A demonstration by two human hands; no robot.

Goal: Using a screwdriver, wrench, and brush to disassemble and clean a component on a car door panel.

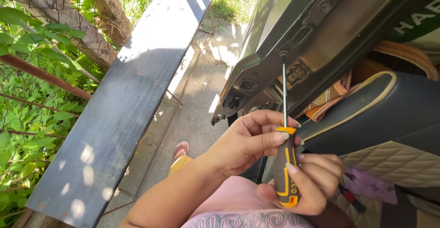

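Gripping the screwdriver (pixel 286 168) upright, both hands' fingers (pixel 293 167) clench its handle, tip at the bracket (pixel 321 40).

Screwdriver (pixel 286 164): grey handle with orange-yellow stripes, collar and end cap, standing nearly upright at lower centre of the frame. Its thin steel shaft rises straight up, the tip meeting a dark screw (pixel 283 50) in the black metal bracket (pixel 321 49) at upper centre. The handle is clasped on its left side and from below right; its end cap shows beneath.
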